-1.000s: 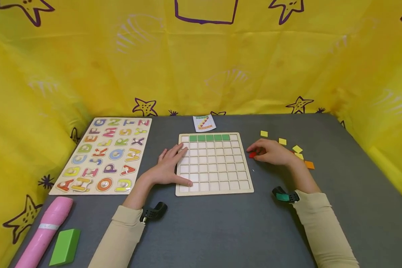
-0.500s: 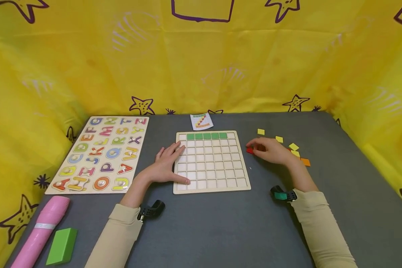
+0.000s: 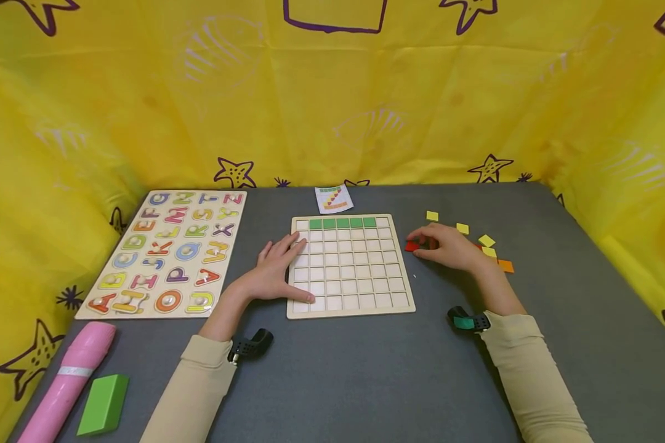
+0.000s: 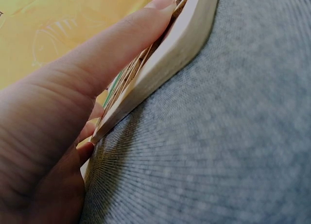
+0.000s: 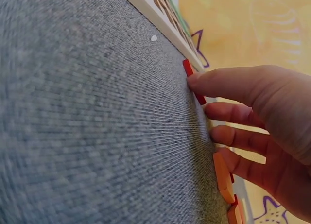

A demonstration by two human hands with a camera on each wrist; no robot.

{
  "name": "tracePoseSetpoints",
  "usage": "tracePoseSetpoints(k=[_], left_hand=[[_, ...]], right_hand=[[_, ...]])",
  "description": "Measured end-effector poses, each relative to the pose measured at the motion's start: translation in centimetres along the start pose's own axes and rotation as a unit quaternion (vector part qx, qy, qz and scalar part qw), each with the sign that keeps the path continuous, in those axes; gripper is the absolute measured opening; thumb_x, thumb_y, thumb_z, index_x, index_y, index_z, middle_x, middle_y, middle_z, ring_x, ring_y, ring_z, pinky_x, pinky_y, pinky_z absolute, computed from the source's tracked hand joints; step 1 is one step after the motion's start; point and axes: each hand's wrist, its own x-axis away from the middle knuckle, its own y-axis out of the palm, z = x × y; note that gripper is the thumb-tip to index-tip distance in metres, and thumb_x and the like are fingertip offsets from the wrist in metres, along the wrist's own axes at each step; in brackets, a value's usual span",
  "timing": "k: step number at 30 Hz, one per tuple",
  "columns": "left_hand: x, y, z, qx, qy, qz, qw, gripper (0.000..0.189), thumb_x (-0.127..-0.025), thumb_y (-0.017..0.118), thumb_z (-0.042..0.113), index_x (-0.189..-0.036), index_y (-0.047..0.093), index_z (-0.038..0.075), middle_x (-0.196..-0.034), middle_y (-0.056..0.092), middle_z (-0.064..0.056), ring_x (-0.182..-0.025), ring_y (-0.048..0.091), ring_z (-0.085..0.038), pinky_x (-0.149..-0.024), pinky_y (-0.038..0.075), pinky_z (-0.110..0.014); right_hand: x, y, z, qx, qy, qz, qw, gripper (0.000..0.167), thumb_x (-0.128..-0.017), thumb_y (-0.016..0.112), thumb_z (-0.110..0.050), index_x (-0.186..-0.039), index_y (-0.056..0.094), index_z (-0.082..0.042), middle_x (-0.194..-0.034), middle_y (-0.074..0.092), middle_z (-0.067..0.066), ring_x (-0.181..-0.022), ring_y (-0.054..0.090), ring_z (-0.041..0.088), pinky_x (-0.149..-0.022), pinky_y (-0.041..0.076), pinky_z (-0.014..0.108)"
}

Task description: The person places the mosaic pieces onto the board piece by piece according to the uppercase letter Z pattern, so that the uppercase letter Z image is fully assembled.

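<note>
My left hand [image 3: 268, 277] rests spread over the left edge of a wooden grid board [image 3: 351, 315], its thumb lying on the lower-left squares. In the left wrist view that thumb [image 4: 131, 37] presses on top of the board's rim. Several green tiles [image 3: 343, 223] sit in the board's top row. Right of the board, my right hand [image 3: 446, 248] pinches a red square tile [image 3: 411, 246] low at the table. The right wrist view shows the thumb against the red tile [image 5: 188, 67], with the index fingertip by its other end; the exact contact there is partly hidden.
Yellow tiles [image 3: 486, 240] and an orange tile [image 3: 506, 266] lie beyond and beside the right hand. A pattern card [image 3: 334, 199] lies behind the board. On the left are an alphabet puzzle [image 3: 166, 249], a pink roll [image 3: 69, 381] and a green block [image 3: 103, 405].
The red tile has shifted slightly left toward the board, and more of it shows beside my right fingertips. My left hand stays on the board. The head view has shifted a little.
</note>
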Motion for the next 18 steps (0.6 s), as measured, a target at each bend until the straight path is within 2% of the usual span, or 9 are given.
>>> tracePoseSetpoints(k=[3,10,18], left_hand=[[0.0,0.1,0.0,0.001,0.000,0.000,1.0000,0.119,-0.069,0.082,0.056,-0.156,0.018,0.007,-0.162,0.005,-0.013,-0.148,0.003,-0.031,-0.113,-0.005,-0.054],[-0.1,0.1,0.1,0.000,0.001,0.003,1.0000,0.119,-0.069,0.083,0.055,-0.156,0.018,0.007,-0.162,0.005,-0.013,-0.148,0.003,-0.031,-0.113,-0.005,-0.054],[0.0,0.1,0.0,-0.001,-0.006,0.002,1.0000,0.119,-0.069,0.083,0.056,-0.157,0.018,0.008,-0.163,0.005,-0.011,-0.148,0.003,-0.031,-0.114,-0.006,-0.053]], right_hand=[[0.0,0.1,0.0,-0.001,0.006,0.004,1.0000,0.026,-0.085,0.076,-0.012,-0.110,0.070,-0.005,-0.087,0.060,0.004,-0.070,0.049,0.016,-0.065,0.043,0.033],[-0.5,0.6,-1.0,-0.022,0.066,0.040,0.9968,0.028,-0.084,0.079,-0.028,-0.099,0.068,-0.007,-0.083,0.062,0.001,-0.072,0.052,0.017,-0.066,0.042,0.032],[-3.2,2.2,-3.2,-0.055,0.045,0.057,0.9958,0.029,-0.081,0.081,-0.027,-0.095,0.067,-0.006,-0.078,0.060,0.003,-0.070,0.049,0.020,-0.062,0.039,0.031]])
